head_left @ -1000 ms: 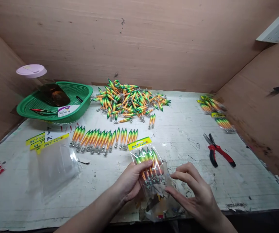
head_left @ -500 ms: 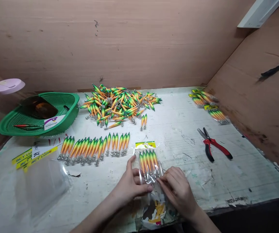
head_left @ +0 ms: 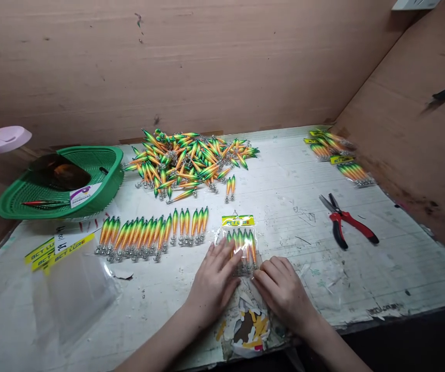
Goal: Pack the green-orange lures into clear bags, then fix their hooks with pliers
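Note:
A clear plastic bag of squid lures (head_left: 251, 240) lies on the table in front of me, its yellow-green header pointing away. Several green-and-orange lures sit side by side inside, hooks toward me. My left hand (head_left: 215, 276) rests flat over the bag's left part, fingers stretched out, hiding some of the lures. At the bag's lower right corner, my right hand (head_left: 284, 292) has its fingers curled in and pressed together on the plastic edge. To the left stands a row of loose lures (head_left: 140, 235), and a pair of lures (head_left: 230, 188) lies just beyond the bag.
A big heap of lures (head_left: 191, 160) lies at the back. Left are a green basket (head_left: 119, 178) and flat header bags (head_left: 78, 294). Red-handled pliers (head_left: 348, 222) lie right, with packed bags (head_left: 354, 173) behind them. Torn paper (head_left: 251, 330) marks the front edge.
My left hand has gone from holding the bag's side to lying flat on top of it. The bag now lies flatter, slightly farther away. My right hand stays at its lower right corner.

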A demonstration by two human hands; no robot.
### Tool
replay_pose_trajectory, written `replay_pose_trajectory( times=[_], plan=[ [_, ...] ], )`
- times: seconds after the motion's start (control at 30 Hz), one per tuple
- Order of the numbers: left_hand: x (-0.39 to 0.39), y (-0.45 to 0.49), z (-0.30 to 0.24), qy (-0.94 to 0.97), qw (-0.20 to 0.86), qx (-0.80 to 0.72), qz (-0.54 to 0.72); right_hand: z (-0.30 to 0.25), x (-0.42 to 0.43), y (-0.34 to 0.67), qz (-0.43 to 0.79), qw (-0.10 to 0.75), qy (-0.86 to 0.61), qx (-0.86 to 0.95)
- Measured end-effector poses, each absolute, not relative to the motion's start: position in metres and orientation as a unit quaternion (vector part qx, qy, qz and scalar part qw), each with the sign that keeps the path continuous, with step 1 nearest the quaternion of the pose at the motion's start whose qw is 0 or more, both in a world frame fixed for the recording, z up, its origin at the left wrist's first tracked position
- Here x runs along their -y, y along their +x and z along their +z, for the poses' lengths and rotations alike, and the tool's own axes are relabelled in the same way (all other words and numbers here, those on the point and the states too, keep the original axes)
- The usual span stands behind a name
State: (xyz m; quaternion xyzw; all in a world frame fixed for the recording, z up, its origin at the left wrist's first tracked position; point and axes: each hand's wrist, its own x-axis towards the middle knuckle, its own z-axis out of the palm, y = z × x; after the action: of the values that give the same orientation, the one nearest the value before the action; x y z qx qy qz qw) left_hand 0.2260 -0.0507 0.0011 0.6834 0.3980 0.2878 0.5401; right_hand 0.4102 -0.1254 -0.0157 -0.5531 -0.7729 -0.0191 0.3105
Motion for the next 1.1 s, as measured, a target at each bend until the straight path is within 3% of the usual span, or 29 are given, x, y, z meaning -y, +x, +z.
replay_pose_trajectory(
  times=[0.1, 0.27, 0.4, 0.5, 0.6, 0.73, 0.87, 1.1],
  plan=[
    [0.065, 0.217, 0.003, 0.656, 0.492, -0.503, 0.273, -0.004, 0.135, 0.406, 0.008, 0.325, -0.564, 0.759],
    [0.075, 0.214, 0.000, 0.541, 0.620, -0.528, 0.212, 0.000, 0.141, 0.387, 0.076, 0.348, -0.571, 0.740],
    [0.071, 0.220, -0.002, 0.539, 0.622, -0.523, 0.222, -0.013, 0.131, 0.376, 0.041, 0.350, -0.599, 0.719],
    [0.071, 0.223, -0.001, 0.621, 0.564, -0.514, 0.178, -0.016, 0.125, 0.378, 0.016, 0.343, -0.616, 0.709],
    [0.070, 0.224, -0.001, 0.725, 0.435, -0.505, 0.171, -0.015, 0.122, 0.386, 0.010, 0.337, -0.619, 0.710],
    [0.052, 0.228, -0.008, 0.868, 0.270, -0.372, 0.187, -0.017, 0.118, 0.394, 0.014, 0.335, -0.617, 0.712],
    [0.028, 0.234, -0.016, 0.930, 0.227, -0.250, 0.143, -0.023, 0.111, 0.397, 0.022, 0.341, -0.599, 0.724],
    [0.024, 0.235, -0.019, 0.939, 0.200, -0.241, 0.142, -0.027, 0.105, 0.396, 0.021, 0.349, -0.592, 0.726]
  ],
)
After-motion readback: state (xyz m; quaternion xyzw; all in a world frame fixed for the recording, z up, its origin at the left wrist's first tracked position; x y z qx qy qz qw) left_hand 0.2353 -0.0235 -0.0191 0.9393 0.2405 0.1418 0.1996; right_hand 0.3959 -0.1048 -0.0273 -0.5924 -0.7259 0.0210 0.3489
